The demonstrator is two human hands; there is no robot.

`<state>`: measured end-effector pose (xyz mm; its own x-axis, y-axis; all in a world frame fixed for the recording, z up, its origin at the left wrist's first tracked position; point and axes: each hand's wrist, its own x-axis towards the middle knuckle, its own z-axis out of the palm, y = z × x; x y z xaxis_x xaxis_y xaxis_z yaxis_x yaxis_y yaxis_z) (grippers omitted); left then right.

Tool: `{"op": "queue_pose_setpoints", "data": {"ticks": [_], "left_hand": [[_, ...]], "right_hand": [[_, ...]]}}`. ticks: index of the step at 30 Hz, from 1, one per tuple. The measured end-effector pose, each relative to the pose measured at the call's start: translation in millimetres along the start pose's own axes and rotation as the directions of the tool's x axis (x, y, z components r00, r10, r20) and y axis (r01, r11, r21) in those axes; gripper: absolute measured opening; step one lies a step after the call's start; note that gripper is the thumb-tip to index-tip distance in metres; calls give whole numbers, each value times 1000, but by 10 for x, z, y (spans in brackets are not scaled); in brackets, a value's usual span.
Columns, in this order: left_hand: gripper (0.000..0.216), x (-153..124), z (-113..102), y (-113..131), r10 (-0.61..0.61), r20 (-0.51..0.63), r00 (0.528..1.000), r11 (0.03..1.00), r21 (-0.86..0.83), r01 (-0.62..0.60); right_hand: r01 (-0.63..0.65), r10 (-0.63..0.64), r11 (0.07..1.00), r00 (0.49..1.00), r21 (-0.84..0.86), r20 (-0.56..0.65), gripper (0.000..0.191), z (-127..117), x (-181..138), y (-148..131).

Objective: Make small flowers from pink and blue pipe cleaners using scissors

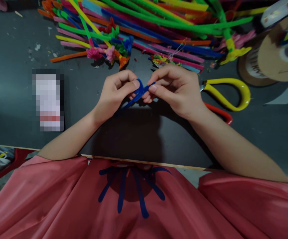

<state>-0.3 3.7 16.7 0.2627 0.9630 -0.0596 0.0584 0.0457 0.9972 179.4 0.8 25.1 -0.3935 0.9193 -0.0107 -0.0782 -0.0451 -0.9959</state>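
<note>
Over the dark table, both hands pinch one blue pipe cleaner point(139, 93) that is bent into a loop. My left hand point(116, 91) grips the looped part between thumb and forefinger, and a straight tail of it slants down to the left. With thumb and fingertips, my right hand point(175, 88) holds the other end. Part of the pipe cleaner is hidden behind the fingers. Several more blue pipe cleaner pieces point(140, 199) lie fanned out on the red cloth over my lap.
A pile of colourful pipe cleaners point(158, 23) and several finished pipe cleaner flowers point(110, 53) lie at the back. Yellow-handled scissors point(244, 96) and a red handle point(221, 114) are by my right forearm. A phone point(49, 99) lies left, cardboard spools point(270, 59) stand right.
</note>
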Motion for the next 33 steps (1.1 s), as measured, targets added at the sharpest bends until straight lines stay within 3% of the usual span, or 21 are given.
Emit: {"op": "queue_pose_setpoints", "data": {"ticks": [5,10,20,33], "left_hand": [[22,-16,8,0,36,6,999,988,152,-36],[21,-29,19,15,4,123,992,997,80,-14],[20,-22,20,83,-75,131,989,995,71,66],[21,-10,37,61,-67,164,984,971,238,26]], "right_hand": [[-7,7,1000,1000,17,-22,26,-8,13,-4],[28,-27,1000,998,5,-48,27,-41,32,33],[-8,4,998,998,-58,-59,27,-53,36,39],[-109,112,986,994,-125,11,7,-1,43,-1]]}}
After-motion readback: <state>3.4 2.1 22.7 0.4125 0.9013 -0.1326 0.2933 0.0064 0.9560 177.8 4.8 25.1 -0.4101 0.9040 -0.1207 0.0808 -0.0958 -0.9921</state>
